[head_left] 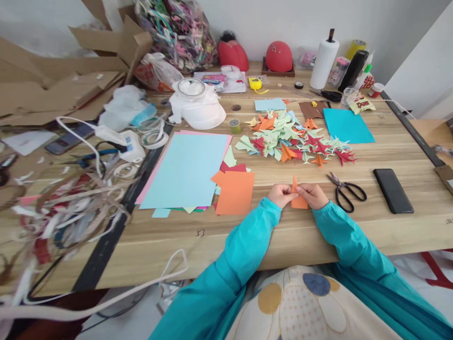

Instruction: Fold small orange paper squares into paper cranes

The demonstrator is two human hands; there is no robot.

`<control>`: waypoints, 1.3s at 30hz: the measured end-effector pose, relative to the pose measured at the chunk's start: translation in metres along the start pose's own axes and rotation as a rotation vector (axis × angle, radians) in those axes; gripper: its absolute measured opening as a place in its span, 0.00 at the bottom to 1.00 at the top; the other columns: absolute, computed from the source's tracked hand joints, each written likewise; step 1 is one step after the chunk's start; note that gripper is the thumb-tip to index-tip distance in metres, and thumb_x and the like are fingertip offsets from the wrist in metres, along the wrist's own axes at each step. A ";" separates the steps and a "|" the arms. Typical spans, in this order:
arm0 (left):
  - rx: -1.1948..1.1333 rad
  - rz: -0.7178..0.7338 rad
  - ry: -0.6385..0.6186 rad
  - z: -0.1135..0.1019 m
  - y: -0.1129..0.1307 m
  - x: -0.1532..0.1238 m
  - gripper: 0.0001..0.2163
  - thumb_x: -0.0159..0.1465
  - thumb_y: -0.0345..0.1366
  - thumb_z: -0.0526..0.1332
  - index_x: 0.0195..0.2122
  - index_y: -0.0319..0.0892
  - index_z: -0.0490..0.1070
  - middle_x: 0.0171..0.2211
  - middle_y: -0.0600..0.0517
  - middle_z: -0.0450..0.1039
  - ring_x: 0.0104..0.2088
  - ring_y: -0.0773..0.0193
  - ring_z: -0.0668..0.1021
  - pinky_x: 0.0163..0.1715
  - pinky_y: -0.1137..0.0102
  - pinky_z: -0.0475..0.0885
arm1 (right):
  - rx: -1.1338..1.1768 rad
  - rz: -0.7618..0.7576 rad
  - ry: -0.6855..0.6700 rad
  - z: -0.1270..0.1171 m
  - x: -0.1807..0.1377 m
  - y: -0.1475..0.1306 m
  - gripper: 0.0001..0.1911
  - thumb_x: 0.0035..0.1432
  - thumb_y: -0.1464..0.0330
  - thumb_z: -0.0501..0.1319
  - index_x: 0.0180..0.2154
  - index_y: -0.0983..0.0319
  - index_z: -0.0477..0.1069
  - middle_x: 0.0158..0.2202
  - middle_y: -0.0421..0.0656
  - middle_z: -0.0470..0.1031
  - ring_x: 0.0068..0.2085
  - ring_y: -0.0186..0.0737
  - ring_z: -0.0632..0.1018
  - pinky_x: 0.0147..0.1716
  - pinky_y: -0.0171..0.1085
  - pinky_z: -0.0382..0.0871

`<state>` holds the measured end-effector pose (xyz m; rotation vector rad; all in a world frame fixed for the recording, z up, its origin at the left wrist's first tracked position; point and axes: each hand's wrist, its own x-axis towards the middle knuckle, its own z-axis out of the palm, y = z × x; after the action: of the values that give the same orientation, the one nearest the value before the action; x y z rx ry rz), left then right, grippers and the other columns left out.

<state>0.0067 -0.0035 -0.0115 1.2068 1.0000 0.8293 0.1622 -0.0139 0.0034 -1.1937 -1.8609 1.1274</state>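
Observation:
Between both hands is a small piece of folded orange paper [299, 203], its upper end narrowed to a point. My left hand [282, 194] pinches its left edge, and my right hand [313, 195] pinches it from the right, thumbs close together. To the left lies a flat orange sheet [235, 192], beside a stack topped with light blue paper [186, 170]. Black-handled scissors [345, 190] rest just right of my right hand. Beyond the hands spreads a pile of folded paper shapes [279, 132] in green, orange, red and blue.
A black phone [393, 191] lies at the right. Behind the pile are a turquoise square [348, 125], a yellow tape measure [255, 83] and a white roll [324, 63]. Tangled ribbons [78, 208], a power strip [132, 146] and cardboard [53, 80] crowd the left.

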 end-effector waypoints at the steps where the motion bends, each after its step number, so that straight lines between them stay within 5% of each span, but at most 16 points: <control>1: -0.009 -0.003 -0.005 0.000 0.000 0.000 0.19 0.41 0.44 0.69 0.13 0.38 0.62 0.13 0.58 0.59 0.19 0.73 0.63 0.20 0.74 0.58 | -0.022 -0.009 -0.001 0.000 0.000 0.000 0.24 0.59 0.53 0.51 0.23 0.65 0.67 0.20 0.38 0.62 0.24 0.30 0.63 0.24 0.31 0.58; 8: -0.086 -0.029 -0.043 0.007 0.003 -0.003 0.19 0.43 0.49 0.67 0.20 0.38 0.65 0.18 0.57 0.65 0.20 0.72 0.66 0.19 0.75 0.60 | -0.062 -0.040 0.046 0.000 0.000 0.001 0.24 0.59 0.53 0.50 0.23 0.64 0.68 0.21 0.40 0.66 0.24 0.32 0.66 0.25 0.31 0.60; 13: -0.089 -0.017 -0.013 0.005 0.005 -0.003 0.20 0.40 0.46 0.70 0.15 0.38 0.60 0.12 0.61 0.57 0.16 0.77 0.60 0.17 0.76 0.55 | -0.047 -0.048 0.070 0.001 0.000 -0.001 0.23 0.58 0.53 0.52 0.21 0.63 0.67 0.20 0.39 0.64 0.24 0.32 0.64 0.25 0.32 0.59; 18: -0.148 -0.072 -0.012 0.006 0.006 -0.003 0.20 0.33 0.43 0.72 0.17 0.37 0.63 0.15 0.59 0.64 0.18 0.75 0.64 0.20 0.75 0.59 | -0.036 -0.017 0.103 0.003 0.000 -0.003 0.24 0.56 0.51 0.52 0.21 0.63 0.66 0.19 0.39 0.63 0.24 0.32 0.63 0.24 0.32 0.58; 30: -0.164 -0.085 0.032 0.005 0.007 -0.003 0.19 0.32 0.40 0.73 0.14 0.37 0.62 0.14 0.59 0.63 0.18 0.74 0.65 0.21 0.74 0.59 | 0.112 0.023 0.101 0.004 -0.001 -0.003 0.25 0.56 0.49 0.52 0.21 0.63 0.64 0.18 0.37 0.60 0.21 0.31 0.62 0.22 0.32 0.57; 34: -0.213 -0.033 0.101 0.005 0.008 -0.004 0.18 0.34 0.41 0.73 0.16 0.37 0.64 0.17 0.56 0.68 0.20 0.72 0.68 0.22 0.74 0.63 | 0.205 0.107 0.175 0.003 -0.002 -0.003 0.26 0.55 0.46 0.49 0.25 0.63 0.66 0.16 0.36 0.59 0.18 0.30 0.61 0.18 0.32 0.56; 39: -0.190 0.059 0.238 0.001 0.008 -0.004 0.16 0.37 0.41 0.72 0.16 0.38 0.66 0.16 0.56 0.68 0.18 0.73 0.66 0.20 0.75 0.62 | 0.192 0.086 0.123 0.003 -0.002 -0.006 0.22 0.49 0.49 0.60 0.23 0.62 0.65 0.16 0.35 0.61 0.19 0.29 0.63 0.18 0.32 0.56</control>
<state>0.0058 -0.0056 -0.0027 0.9948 1.0542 1.1079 0.1586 -0.0181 0.0075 -1.2137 -1.5847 1.2215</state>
